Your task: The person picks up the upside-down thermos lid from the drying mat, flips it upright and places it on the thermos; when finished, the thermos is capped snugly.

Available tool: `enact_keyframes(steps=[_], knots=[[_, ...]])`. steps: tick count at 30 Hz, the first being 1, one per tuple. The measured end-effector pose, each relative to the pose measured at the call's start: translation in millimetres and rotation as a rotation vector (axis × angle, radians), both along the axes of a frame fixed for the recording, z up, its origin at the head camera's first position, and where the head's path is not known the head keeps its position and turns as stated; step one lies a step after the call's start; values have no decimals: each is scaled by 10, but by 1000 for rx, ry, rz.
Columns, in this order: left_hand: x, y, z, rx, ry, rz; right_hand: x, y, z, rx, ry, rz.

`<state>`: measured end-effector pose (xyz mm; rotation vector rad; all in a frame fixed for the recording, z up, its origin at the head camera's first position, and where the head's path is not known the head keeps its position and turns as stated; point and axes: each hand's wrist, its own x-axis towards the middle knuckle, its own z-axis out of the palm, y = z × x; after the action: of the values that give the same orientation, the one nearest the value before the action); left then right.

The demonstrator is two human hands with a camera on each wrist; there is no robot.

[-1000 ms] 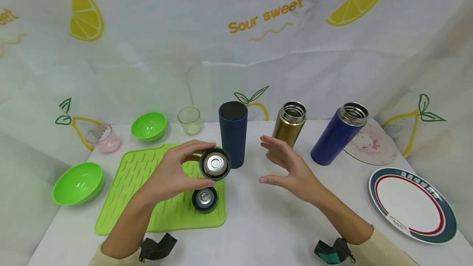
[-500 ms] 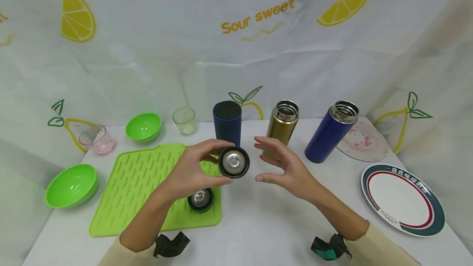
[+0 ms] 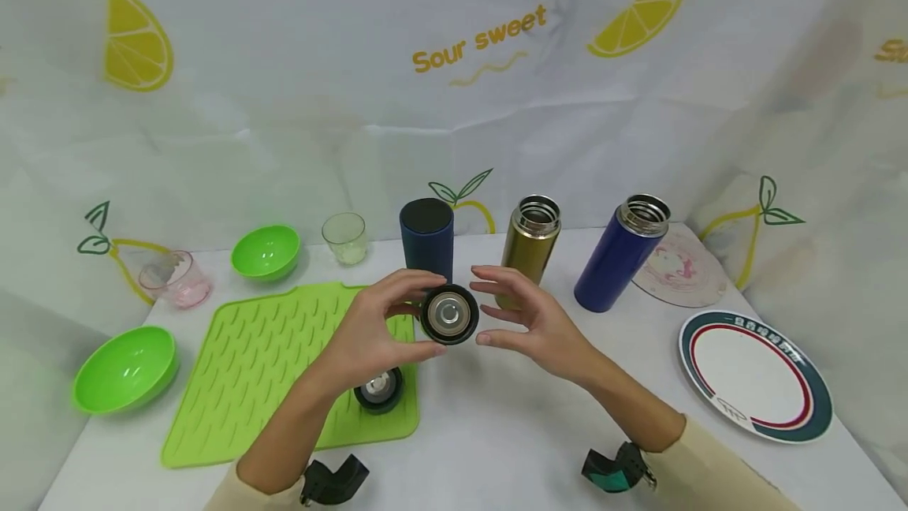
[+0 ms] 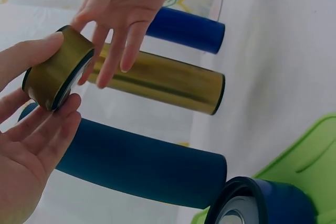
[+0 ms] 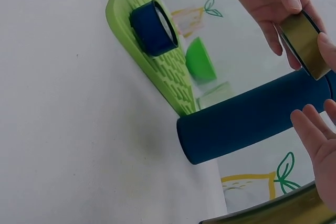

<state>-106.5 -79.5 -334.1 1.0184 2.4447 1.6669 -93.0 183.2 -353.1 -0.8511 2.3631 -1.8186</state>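
Observation:
My left hand [image 3: 365, 330] pinches a gold flask lid [image 4: 60, 69] between thumb and fingers, its silver underside facing me in the head view. Close to the lid's right side is my right hand [image 3: 539, 330], fingers parted and fairly straight. Its thumb overlaps the lid in the right wrist view; whether it touches, I cannot tell. Behind the hands stand an uncapped gold flask [image 3: 526, 251], a dark blue flask [image 3: 428, 243] with its top covered, and an uncapped blue flask [image 3: 613, 266]. A blue lid [image 5: 152, 29] lies underside up on the green mat [image 3: 262, 369].
Two green bowls [image 3: 126, 369], a pinkish glass [image 3: 186, 282] and a clear glass [image 3: 345, 239] stand at left and back. To the right lie a rimmed plate [image 3: 752, 377] and a pink-patterned round board [image 3: 681, 270]. A white printed curtain [image 3: 319, 61] hangs behind the table.
My left hand has carried the gold lid rightward, off the mat's edge to in front of the dark blue flask. My right hand has come nearer to it. The head view has shifted slightly.

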Motion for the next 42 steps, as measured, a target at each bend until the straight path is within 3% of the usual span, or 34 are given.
enact_keyframes(steps=[14,24,37,42], knots=[[-33,15,-89,-22,-13,40,-49,-89,-91,-168,-54,82],[-80,48,-139,-13,-10,37,-92,-73,-95,-147,-75,68],[-98,24,-152,-36,-120,10,-147,-85,-135,-187,-64,46],[-103,14,-118,-47,-175,42,-153,-87,-126,-204,-55,65]])
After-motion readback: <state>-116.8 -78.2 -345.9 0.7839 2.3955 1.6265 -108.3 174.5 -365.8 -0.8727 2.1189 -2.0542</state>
